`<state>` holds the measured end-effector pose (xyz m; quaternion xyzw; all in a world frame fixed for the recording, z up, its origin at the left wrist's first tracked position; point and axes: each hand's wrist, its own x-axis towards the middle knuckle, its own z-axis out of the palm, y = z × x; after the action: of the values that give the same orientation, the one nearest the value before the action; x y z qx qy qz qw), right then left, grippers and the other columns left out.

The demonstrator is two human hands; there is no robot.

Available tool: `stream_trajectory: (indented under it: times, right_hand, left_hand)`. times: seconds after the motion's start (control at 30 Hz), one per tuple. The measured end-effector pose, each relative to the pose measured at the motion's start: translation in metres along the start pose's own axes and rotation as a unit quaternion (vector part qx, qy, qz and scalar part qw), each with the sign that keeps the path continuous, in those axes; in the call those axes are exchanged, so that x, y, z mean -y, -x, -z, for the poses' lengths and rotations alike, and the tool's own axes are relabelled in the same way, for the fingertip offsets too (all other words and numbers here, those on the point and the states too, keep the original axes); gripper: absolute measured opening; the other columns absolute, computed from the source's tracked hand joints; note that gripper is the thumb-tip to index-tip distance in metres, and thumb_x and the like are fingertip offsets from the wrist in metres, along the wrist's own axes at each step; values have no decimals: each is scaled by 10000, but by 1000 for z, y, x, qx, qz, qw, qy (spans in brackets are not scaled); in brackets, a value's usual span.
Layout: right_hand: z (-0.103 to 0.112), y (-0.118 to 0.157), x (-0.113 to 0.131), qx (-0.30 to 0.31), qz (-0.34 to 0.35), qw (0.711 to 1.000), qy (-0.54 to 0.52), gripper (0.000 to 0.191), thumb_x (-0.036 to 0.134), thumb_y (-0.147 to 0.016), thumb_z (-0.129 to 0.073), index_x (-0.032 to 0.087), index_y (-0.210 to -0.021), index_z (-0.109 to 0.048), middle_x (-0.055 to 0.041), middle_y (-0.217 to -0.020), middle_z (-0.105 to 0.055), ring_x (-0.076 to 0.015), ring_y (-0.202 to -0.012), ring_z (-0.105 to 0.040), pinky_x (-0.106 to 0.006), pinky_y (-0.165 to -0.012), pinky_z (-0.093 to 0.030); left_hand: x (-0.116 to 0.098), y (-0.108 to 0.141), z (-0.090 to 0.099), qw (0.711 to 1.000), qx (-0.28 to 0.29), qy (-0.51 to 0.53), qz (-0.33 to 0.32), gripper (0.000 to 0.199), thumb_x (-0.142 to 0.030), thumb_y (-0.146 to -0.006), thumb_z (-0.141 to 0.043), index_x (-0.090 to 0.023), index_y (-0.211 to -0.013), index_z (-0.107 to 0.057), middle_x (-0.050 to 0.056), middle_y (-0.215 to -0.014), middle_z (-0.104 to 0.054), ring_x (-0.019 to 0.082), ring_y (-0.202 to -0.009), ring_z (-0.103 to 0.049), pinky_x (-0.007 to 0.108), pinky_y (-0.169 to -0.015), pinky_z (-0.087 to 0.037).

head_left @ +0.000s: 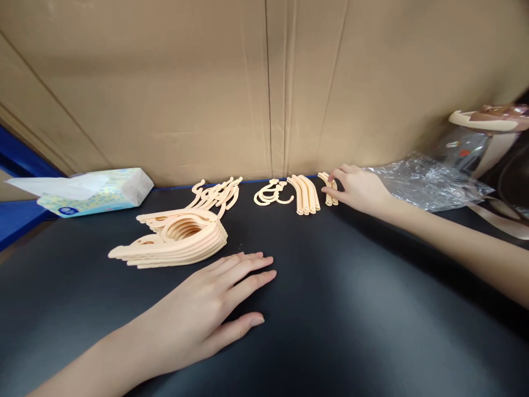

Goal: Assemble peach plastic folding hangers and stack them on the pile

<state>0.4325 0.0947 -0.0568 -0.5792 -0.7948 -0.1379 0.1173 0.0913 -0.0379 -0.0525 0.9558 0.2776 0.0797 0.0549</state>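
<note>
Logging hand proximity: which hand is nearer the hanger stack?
Left. Left hand is just right of the hanger stack, camera side; right hand is farther right, at the short curved pieces.

Black tabletop [314, 309], stacked cream hangers [177, 248], loose hooks [261, 196], curved cream pieces [306, 194], tissue pack [99, 193], crumpled clear plastic [430, 184]

At three o'clock, the right hand [359, 188] partly hid short tubes [329, 198]; at two, I saw a brown object [502, 119] cut off.
</note>
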Motion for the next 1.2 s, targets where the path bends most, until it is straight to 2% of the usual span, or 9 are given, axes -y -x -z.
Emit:
stream_trajectory:
  times: [0.13, 0.27, 0.37, 0.57, 0.8, 0.93, 1.0, 1.1, 1.2]
  right_hand:
    - [-1, -6, 0, 22, -55, 998, 10, 231, 338, -877, -509, 163, -990, -611, -121, -921, -681, -272, -790, -643, -340, -626, -456]
    - [-1, -8, -5, 35, -65, 997, 7, 234, 210, -811, -531, 173, -1035, -584, -105, -978, -687, -243, -795, -651, -312, -643, -442]
    - [-1, -6, -7, 33, -78, 996, 8, 250, 262, -839, -533, 172, -1070, -562, -127, -1057, -675, -265, -872, -651, -320, -664, -440]
    - [2, -7, -6, 46, -129, 991, 8, 127, 252, -797, -572, 175, -898, -571, -77, -723, -665, -253, -669, -629, -305, -543, -361]
    - [21, -2, -4, 5, -152, 988, -23, 136, 263, -767, -585, 207, -867, -514, -47, -723, -645, -215, -618, -578, -292, -529, -352]
    - [38, 14, 19, -59, -79, 987, -128, 144, 212, -742, -581, 226, -760, -439, -33, -819, -677, -173, -615, -560, -283, -568, -370]
    - [41, 27, 36, -66, -15, 983, -172, 180, 202, -747, -570, 231, -747, -393, -22, -848, -678, -158, -607, -543, -280, -576, -379]
    - [40, 46, 61, -71, 114, 963, -235, 223, 149, -766, -540, 233, -755, -333, -39, -920, -665, -185, -758, -590, -289, -655, -425]
    - [35, 60, 77, -69, 202, 948, -236, 250, 99, -804, -505, 232, -746, -301, -56, -940, -655, -193, -816, -592, -301, -699, -442]
  left_hand:
    - [-2, 0, 0, 1000, -17, 10, 17, 446, -355, -976, -499, -263, -1411, -462, 54, -1444, -518, 247, -1332, -483, 432, -1129, -400]
    - [-1, 0, 0, 1000, -15, 13, 3, 462, -350, -968, -511, -256, -1417, -456, 64, -1441, -521, 257, -1322, -495, 438, -1120, -412]
    - [1, 0, 1, 1000, -8, 9, -4, 468, -349, -966, -511, -252, -1420, -452, 70, -1447, -513, 258, -1314, -504, 436, -1111, -423]
    - [0, -1, 2, 1000, 0, -1, -3, 464, -356, -970, -505, -242, -1416, -453, 66, -1456, -503, 251, -1323, -493, 421, -1105, -433]
    - [-1, -1, 5, 1000, 13, -20, -2, 451, -362, -974, -495, -227, -1403, -467, 75, -1453, -506, 254, -1316, -500, 417, -1088, -450]
    - [-1, -1, 5, 999, 15, -32, -8, 450, -369, -978, -486, -227, -1405, -463, 69, -1458, -500, 246, -1318, -498, 412, -1091, -447]
    - [-2, -1, 4, 999, 8, -45, -15, 446, -361, -978, -485, -216, -1399, -470, 74, -1449, -510, 249, -1304, -512, 415, -1081, -456]
    - [-4, -3, 2, 997, -23, -70, -33, 410, -334, -985, -468, -176, -1360, -517, 89, -1397, -562, 254, -1270, -539, 418, -1072, -461]
    - [-6, -4, -3, 993, -67, -86, -43, 372, -322, -998, -438, -168, -1313, -563, 69, -1358, -598, 244, -1294, -509, 414, -1116, -405]
